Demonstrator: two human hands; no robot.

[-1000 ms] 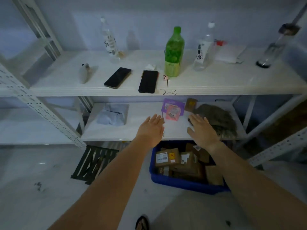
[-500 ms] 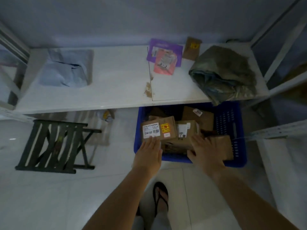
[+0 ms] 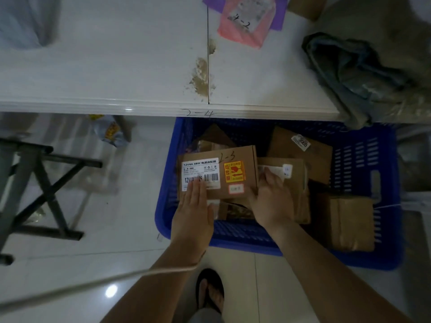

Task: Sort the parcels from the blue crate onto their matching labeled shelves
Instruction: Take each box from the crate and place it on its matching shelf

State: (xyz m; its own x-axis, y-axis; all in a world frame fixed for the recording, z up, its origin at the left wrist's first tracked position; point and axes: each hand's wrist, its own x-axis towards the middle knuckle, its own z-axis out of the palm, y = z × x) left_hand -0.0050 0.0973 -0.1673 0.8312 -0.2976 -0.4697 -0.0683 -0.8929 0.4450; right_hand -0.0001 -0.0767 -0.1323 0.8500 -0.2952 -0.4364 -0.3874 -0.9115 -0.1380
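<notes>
The step in hand is the pick. The topmost box (image 3: 242, 157), hand-marked 2-3, lies in the near-left part of the blue crate (image 3: 233, 236), on top of other parcels. The left hand (image 3: 193, 213) lies flat on its white label, fingers straight, gripping nothing. The right hand (image 3: 270, 201) sits against the box's right edge, over the neighbouring parcel (image 3: 297, 183); I cannot tell whether it grips.

The shelf (image 3: 116, 66) just behind the crate is marked 2-4, so the next move likely calls for a firm two-hand lift and a carry to another shelf.

Counted: one crate holding at least six brown parcels. Behind it on the shelf are one pink mailer (image 3: 242, 31), one purple mailer (image 3: 279, 10) and one grey-green bag (image 3: 373, 73).
</notes>
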